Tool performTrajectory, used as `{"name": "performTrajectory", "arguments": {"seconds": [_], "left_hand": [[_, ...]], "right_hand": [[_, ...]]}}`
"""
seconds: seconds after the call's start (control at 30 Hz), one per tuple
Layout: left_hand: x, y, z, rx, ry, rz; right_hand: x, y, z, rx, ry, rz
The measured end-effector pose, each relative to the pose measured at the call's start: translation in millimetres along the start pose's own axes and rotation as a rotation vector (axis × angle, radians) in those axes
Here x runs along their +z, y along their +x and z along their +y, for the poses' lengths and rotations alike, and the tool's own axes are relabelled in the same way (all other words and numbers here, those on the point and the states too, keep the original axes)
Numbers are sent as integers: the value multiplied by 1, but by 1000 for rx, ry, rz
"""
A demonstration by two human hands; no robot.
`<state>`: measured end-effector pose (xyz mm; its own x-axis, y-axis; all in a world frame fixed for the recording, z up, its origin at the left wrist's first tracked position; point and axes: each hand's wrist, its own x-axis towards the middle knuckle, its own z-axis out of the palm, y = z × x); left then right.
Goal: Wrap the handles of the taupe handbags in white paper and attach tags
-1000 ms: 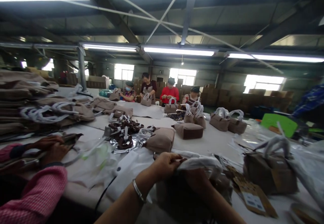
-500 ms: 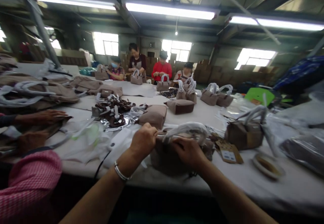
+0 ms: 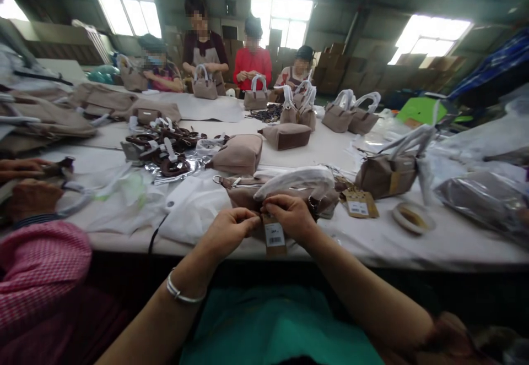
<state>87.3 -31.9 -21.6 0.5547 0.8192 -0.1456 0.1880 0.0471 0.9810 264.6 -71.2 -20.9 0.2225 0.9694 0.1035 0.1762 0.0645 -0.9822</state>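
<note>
A brown hang tag with a white barcode label hangs at the front side of a taupe handbag. My right hand pinches the tag's top end between closed fingers. Close beside it, my left hand is also pinched shut at the tag's upper left; whatever lies between those fingertips is too small to make out. The handbag lies on the table just beyond both hands, its handle wrapped in white. A silver ring shows at its left end.
Several brown tags lie to the right, near a tape roll and another handbag. Brown straps are heaped at the left, behind white wrapping. A co-worker's pink checked sleeve is close on my left. Several people work across the table.
Both hands have come from the bag's top edge down to its front side, where the hang tag now shows between them. The camera view has tilted downward.
</note>
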Motion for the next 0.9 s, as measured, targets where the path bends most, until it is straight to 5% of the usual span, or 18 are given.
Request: {"name": "performTrajectory", "arguments": {"seconds": [0.23,0.43,0.77,0.9], "left_hand": [[18,4,-3,-110,-241,19],[19,5,-5,-199,-601,31],[18,3,1,-223,-653,8],[16,1,4,-237,-636,5]], "right_hand": [[-2,-10,-5,3,-2,-26],[-12,-17,7,133,382,-97],[1,-13,10,-1,122,-33],[0,-11,9,-208,-33,-39]]}}
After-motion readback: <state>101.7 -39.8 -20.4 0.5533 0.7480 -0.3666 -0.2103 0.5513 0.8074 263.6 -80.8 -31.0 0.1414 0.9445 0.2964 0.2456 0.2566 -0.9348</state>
